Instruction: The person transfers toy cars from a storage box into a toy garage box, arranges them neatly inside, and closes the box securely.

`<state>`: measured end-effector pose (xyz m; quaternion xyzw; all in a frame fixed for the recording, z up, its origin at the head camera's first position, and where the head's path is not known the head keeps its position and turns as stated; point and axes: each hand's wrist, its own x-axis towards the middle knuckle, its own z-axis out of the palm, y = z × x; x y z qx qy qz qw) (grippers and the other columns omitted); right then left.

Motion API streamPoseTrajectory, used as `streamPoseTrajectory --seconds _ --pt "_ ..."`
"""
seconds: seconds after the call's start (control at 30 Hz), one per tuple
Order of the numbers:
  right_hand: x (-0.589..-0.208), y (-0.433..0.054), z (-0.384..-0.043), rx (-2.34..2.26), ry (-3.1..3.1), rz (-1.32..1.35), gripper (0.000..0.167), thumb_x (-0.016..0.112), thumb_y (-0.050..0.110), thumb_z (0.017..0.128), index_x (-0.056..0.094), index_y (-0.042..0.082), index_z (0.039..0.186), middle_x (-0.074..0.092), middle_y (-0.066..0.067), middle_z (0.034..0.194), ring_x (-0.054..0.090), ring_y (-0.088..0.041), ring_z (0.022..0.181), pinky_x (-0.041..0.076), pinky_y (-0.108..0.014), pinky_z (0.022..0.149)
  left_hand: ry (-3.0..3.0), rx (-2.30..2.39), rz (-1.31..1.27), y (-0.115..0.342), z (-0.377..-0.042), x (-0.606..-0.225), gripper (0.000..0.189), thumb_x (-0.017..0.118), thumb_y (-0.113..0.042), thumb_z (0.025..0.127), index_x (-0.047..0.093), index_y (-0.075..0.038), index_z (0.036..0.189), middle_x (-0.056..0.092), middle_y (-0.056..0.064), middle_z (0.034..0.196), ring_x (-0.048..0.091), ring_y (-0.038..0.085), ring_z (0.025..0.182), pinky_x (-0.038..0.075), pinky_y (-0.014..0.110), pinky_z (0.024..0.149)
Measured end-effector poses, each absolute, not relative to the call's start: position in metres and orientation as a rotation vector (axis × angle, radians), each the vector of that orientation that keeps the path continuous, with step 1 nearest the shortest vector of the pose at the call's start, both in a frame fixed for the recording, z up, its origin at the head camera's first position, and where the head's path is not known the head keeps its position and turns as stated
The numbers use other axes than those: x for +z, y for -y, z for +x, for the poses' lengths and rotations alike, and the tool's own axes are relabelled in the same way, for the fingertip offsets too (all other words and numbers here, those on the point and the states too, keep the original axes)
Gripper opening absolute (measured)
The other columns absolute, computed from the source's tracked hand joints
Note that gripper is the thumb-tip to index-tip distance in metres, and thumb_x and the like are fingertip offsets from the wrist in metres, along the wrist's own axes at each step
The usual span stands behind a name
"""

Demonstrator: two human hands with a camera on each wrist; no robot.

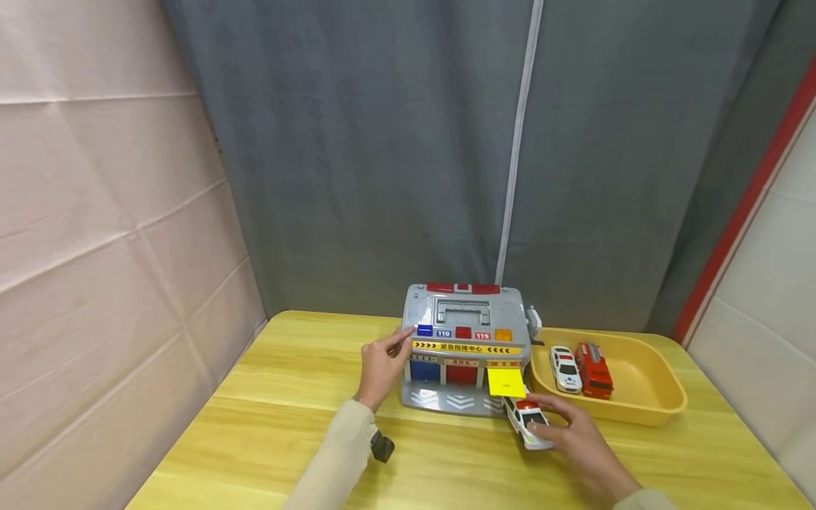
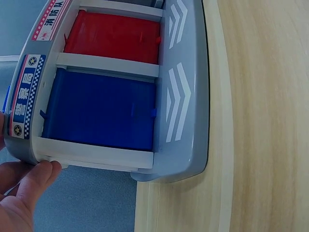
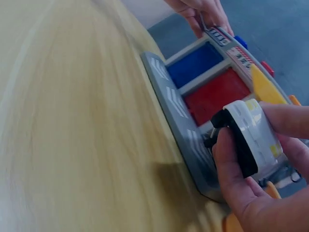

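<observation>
A grey toy rescue station (image 1: 462, 322) stands on the table, its blue door (image 2: 101, 110) and red door (image 2: 113, 37) down and its yellow door (image 1: 506, 382) lifted outward. My left hand (image 1: 382, 365) grips the station's left front corner, thumb at the roof edge, close to the blue button (image 1: 424, 330). In my right hand (image 1: 574, 435) a white toy car (image 1: 530, 425) with a red roof light is pinched between thumb and fingers. It is held in front of the bay under the yellow door. The right wrist view shows the car's black underside.
To the right of the station, a yellow tray (image 1: 644, 375) holds a white toy police car (image 1: 565, 369) and a red toy fire truck (image 1: 594, 370). Behind the wooden table (image 1: 255, 411) hangs a grey curtain (image 1: 382, 177).
</observation>
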<state>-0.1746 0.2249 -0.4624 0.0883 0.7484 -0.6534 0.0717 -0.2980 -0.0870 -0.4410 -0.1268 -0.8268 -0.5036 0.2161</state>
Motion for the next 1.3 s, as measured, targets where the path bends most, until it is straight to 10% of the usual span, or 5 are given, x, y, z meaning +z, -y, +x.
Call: streamPoseTrajectory --seconds 0.6,0.9,1.1,1.3 --pt "-0.474 -0.183 -0.201 -2.082 -2.307 0.378 0.070 0.072 0.004 0.087 0.041 -0.001 0.150 0.037 -0.030 0.155 0.057 -0.034 0.125 0.060 -0.024 0.087 2.295 -1.405 -0.330 0.087 -0.298 -0.441 0.025 0.066 -0.020 0.095 0.075 -0.016 0.118 0.066 0.020 0.129 0.068 0.029 0.119 0.060 0.033 0.089" --pt "-0.478 -0.177 -0.211 -2.139 -2.355 0.397 0.067 0.074 0.005 0.086 0.046 -0.001 0.146 0.036 -0.023 0.159 0.038 -0.041 0.144 0.038 -0.049 0.120 2.286 -1.414 -0.336 0.086 -0.298 -0.442 0.025 0.067 -0.021 0.095 0.075 -0.014 0.118 0.067 0.021 0.128 0.067 0.030 0.119 0.060 0.033 0.089" --pt "-0.481 -0.174 -0.214 -2.125 -2.447 0.456 0.058 0.078 0.003 0.083 0.049 0.004 0.134 0.052 -0.018 0.135 0.051 -0.020 0.118 0.055 -0.016 0.091 2.282 -1.420 -0.334 0.086 -0.298 -0.443 0.025 0.067 -0.021 0.095 0.076 -0.014 0.117 0.067 0.021 0.127 0.068 0.029 0.119 0.061 0.033 0.088" --pt "-0.481 -0.171 -0.216 -2.326 -2.183 0.486 0.049 0.076 -0.007 0.081 0.046 -0.006 0.120 0.050 -0.014 0.114 0.063 -0.013 0.090 0.066 -0.039 0.071 2.256 -1.418 -0.339 0.087 -0.298 -0.441 0.024 0.067 -0.020 0.094 0.077 -0.014 0.115 0.069 0.022 0.123 0.069 0.029 0.115 0.062 0.033 0.086"
